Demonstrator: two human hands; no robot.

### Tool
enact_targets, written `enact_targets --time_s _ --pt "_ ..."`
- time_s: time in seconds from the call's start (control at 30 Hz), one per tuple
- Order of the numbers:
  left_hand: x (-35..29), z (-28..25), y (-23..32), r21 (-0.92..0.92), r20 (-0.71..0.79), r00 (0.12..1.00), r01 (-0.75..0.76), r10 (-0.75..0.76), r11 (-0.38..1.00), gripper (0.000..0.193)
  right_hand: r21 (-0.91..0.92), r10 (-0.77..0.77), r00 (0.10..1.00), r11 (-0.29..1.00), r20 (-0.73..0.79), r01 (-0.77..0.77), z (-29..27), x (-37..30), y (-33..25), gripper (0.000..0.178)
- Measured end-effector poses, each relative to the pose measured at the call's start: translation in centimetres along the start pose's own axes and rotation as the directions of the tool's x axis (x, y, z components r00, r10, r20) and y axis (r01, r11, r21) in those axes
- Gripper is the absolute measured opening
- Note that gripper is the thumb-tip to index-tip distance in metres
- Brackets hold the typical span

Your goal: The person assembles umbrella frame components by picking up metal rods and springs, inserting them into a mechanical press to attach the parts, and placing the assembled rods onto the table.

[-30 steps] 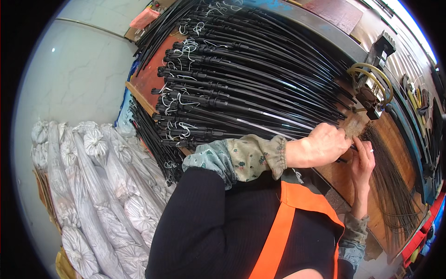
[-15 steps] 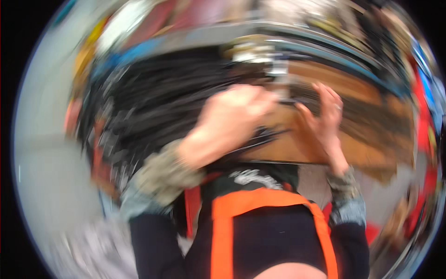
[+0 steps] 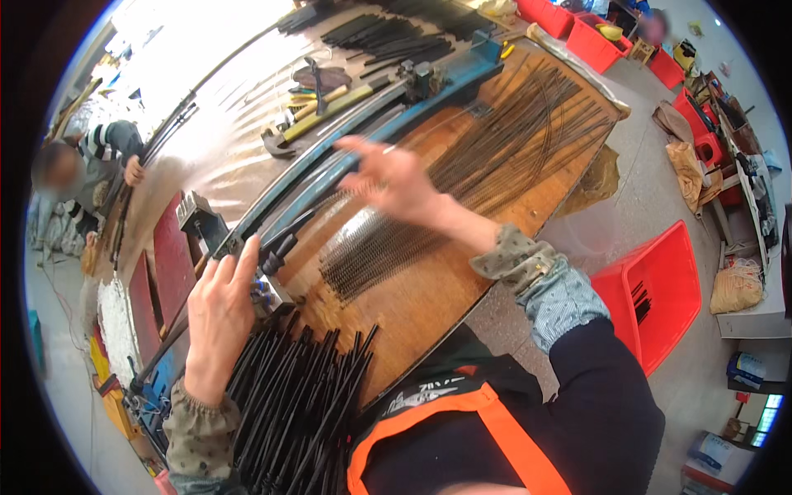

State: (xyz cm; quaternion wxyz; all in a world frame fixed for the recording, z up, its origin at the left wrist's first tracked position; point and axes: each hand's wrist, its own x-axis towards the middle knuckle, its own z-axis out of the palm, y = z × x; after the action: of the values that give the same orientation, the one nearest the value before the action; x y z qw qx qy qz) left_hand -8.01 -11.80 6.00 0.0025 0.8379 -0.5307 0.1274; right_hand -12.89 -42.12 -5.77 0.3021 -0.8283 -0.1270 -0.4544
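Observation:
My left hand (image 3: 221, 309) is open, its index finger stretched up beside a black-handled clamp (image 3: 279, 254) on a small metal fixture (image 3: 271, 295). Whether the fingertips touch the clamp is unclear. Blurred by motion, my right hand (image 3: 392, 183) hovers over the long blue metal rail (image 3: 363, 136), fingers apart. A thin line passes close under it; I cannot tell whether the hand touches it. Many thin coiled springs (image 3: 363, 256) lie on the wooden board (image 3: 450, 297) below that hand. Black rods (image 3: 285, 396) are heaped beside my left forearm.
Hammers (image 3: 330, 107) lie beyond the rail, with bundles of black rods (image 3: 388, 37) farther back. At the left, another person's hand (image 3: 134, 171) is at long dark rods. A red bin (image 3: 660, 289) stands on the floor to the right.
The view has turned and sharpened. My left hand has gone from a closed shape over the rods to stretched fingers by the clamp. My right hand is now above the rail.

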Motion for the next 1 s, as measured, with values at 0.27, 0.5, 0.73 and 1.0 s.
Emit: enact_targets --time_s 0.27,0.5,0.73,1.0 --pt "-3.2 -3.1 -2.1 0.017 -0.03 0.989 0.145 -0.145 0.989 0.044 -0.177 0.158 0.947 0.978 0.278 -0.111 0.4 -1.9 -0.3 0.032" --pt "-7.8 -3.0 -1.4 0.085 0.041 0.984 0.167 -0.171 0.982 0.047 -0.259 0.144 0.782 0.965 0.606 0.024 3.7 0.8 -8.3 0.041" --pt "-9.7 -3.3 -2.4 0.009 -0.152 0.961 0.236 -0.232 0.972 0.05 0.088 -0.158 0.983 0.985 0.098 0.15 4.2 -0.9 -5.6 0.043" --pt "-12.7 -4.0 -6.2 -0.026 -0.38 0.882 0.291 -0.279 0.956 0.033 -0.261 -0.13 0.985 0.953 0.112 0.155 3.5 0.4 -3.7 0.03"
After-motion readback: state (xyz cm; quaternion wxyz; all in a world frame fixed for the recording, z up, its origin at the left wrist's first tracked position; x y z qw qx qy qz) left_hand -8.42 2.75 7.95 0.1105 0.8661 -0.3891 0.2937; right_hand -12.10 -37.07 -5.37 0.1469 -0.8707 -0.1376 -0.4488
